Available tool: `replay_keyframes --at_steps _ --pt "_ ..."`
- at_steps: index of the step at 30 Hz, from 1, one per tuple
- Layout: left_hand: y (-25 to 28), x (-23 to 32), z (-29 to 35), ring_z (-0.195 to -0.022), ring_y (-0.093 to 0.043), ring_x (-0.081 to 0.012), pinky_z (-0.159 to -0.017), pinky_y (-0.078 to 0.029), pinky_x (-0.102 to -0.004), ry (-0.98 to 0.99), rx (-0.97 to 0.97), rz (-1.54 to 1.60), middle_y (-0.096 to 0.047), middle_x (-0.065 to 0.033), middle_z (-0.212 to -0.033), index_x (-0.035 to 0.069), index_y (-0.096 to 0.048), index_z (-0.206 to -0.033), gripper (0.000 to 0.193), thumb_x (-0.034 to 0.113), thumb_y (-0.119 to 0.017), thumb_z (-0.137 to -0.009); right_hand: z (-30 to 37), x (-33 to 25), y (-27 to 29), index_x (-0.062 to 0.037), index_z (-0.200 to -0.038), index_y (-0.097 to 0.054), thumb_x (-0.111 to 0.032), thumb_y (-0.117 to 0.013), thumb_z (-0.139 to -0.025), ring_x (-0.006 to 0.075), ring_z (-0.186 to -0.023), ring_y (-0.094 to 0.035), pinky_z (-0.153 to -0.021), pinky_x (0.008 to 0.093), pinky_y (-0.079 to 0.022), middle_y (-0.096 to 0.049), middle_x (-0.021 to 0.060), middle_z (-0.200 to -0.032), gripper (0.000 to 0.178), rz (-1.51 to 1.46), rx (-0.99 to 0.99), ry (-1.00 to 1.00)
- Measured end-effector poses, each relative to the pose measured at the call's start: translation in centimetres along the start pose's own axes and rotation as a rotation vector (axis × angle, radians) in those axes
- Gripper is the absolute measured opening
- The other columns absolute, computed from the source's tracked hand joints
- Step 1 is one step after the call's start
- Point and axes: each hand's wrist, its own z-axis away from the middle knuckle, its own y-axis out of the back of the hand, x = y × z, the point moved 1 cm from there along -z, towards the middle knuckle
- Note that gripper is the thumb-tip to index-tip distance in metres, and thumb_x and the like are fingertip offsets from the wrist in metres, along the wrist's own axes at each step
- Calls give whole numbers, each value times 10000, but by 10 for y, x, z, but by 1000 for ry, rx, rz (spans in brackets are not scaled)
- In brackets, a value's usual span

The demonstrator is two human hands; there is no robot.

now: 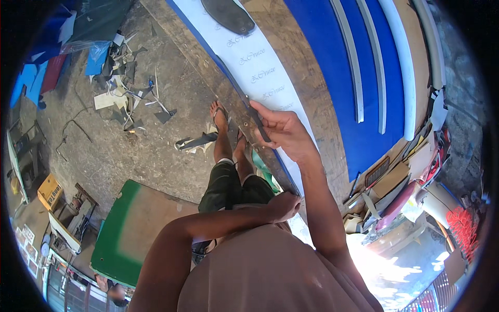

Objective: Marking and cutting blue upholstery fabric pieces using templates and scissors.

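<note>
A long white sheet (pixel 267 67) with repeated dark script and a blue edge lies along the near side of a worn wooden table (pixel 306 67). My right hand (pixel 288 132) is closed around a slim dark scissors-like tool (pixel 258 120); its long narrow part runs along the sheet's blue edge, away from me. Its exact kind is hard to tell. My left hand (pixel 285 207) reaches across my body and is closed at the sheet's near end, fingers pressed on its edge. A dark rounded flat piece (pixel 228 15) rests on the sheet's far part.
Blue material (pixel 322 47) with two grey strips (pixel 353 62) and a pale tube (pixel 399 57) covers the table's right part. Scraps (pixel 122 96) litter the concrete floor at left. A green-edged panel (pixel 117 229) stands at lower left. Stacked offcuts (pixel 395 182) lie at right.
</note>
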Motion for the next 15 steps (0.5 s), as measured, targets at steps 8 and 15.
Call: replay_keyframes --at_steps 8,15 --pt "12 1 -1 -756 -716 -407 -753 -576 -515 -144 -109 -108 -704 -249 -785 -8 -679 -891 173 155 -636 -930 -28 -16 -7 -37 -1544 -501 177 -512 -880 71 -648 -465 -555 215 -324 -604 47 -799 697 5 -17 27" --pt "9 -2 -1 -763 -718 -403 -747 -575 -514 -63 -142 -37 -703 -245 -790 -12 -674 -907 183 166 -641 -930 -41 -22 -9 -33 -1552 -487 174 -505 -880 74 -654 -466 -554 217 -324 -613 58 -812 703 -36 -81 39"
